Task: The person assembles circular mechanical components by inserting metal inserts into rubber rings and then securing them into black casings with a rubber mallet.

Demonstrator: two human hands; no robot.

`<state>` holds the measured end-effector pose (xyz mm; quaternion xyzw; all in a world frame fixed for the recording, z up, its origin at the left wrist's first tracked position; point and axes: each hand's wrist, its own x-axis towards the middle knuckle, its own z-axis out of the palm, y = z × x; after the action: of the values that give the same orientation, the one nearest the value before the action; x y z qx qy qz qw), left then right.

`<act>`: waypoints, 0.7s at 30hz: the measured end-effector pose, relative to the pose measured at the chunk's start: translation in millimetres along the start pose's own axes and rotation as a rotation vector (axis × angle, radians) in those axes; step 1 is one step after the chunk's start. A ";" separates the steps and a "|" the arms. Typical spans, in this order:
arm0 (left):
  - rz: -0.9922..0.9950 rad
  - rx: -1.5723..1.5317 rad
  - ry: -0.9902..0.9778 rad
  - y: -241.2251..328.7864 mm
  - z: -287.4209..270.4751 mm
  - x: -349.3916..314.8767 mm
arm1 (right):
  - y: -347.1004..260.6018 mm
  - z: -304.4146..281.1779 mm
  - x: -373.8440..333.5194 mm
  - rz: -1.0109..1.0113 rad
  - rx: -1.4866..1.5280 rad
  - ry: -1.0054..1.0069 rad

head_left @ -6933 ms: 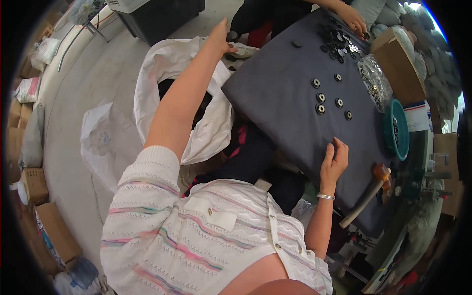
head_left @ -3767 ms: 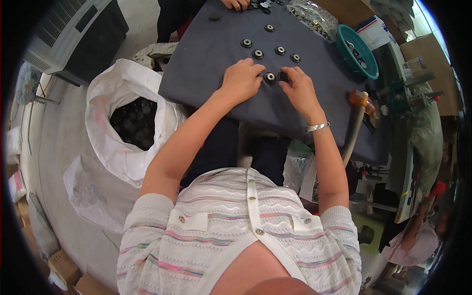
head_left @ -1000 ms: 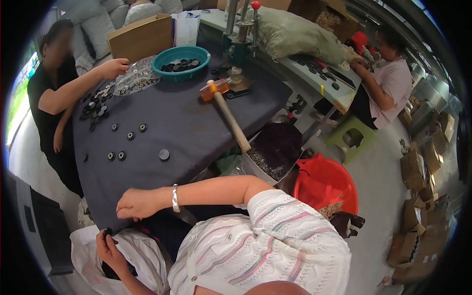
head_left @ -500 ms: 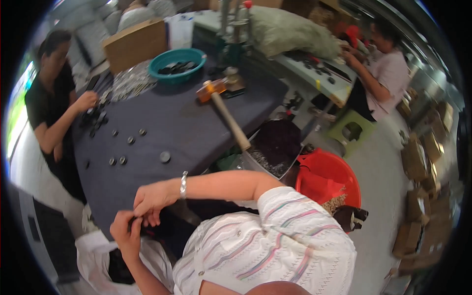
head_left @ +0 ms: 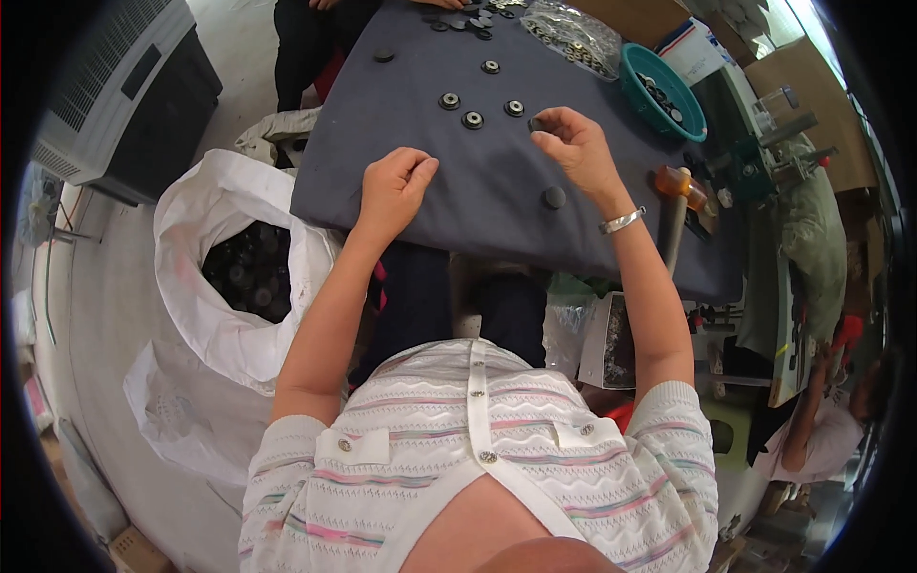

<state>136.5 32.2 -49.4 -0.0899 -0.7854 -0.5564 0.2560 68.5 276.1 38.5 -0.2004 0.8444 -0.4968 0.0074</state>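
My right hand (head_left: pixel 581 158) pinches a small dark round disc (head_left: pixel 535 124) between thumb and fingertips, over the dark cloth-covered table (head_left: pixel 382 115). Near the table's front edge is my left hand (head_left: pixel 394 191), its fingers curled together; whatever they may hold is hidden. Between and beyond the hands lie several round dark pieces with metal centres, among them one round piece (head_left: pixel 473 119) and another round piece (head_left: pixel 515 108) close to my right fingertips. A plain dark disc (head_left: pixel 554 197) rests below my right hand.
A white sack (head_left: pixel 181 239) of dark round parts stands left of the table. At the right are a mallet (head_left: pixel 676 205), a teal basin (head_left: pixel 702 132) of parts and a green press (head_left: pixel 750 172). Another person's hand (head_left: pixel 444 4) reaches over loose parts at the far edge.
My hands were together low beside the table's edge; now they are apart over the table, the right one holding a disc. The view has swung round, showing more of the sack.
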 end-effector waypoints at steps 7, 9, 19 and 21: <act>0.034 0.086 0.010 2.0 1.1 -1.7 | 18.1 33.5 49.2 -0.107 -0.352 -0.090; 0.040 0.087 0.021 1.6 0.4 -2.1 | 22.9 39.2 58.7 -0.105 -0.414 -0.132; 0.062 0.068 0.032 -0.8 0.2 -2.8 | 34.3 54.9 76.8 -0.236 -0.597 -0.241; 0.058 0.056 0.035 -2.1 0.6 -2.9 | 33.1 56.7 77.8 -0.263 -0.651 -0.245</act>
<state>137.9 32.3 -52.8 -0.0957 -0.7930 -0.5280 0.2883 -2.0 215.9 -3.6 -0.3571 0.9180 -0.1711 -0.0198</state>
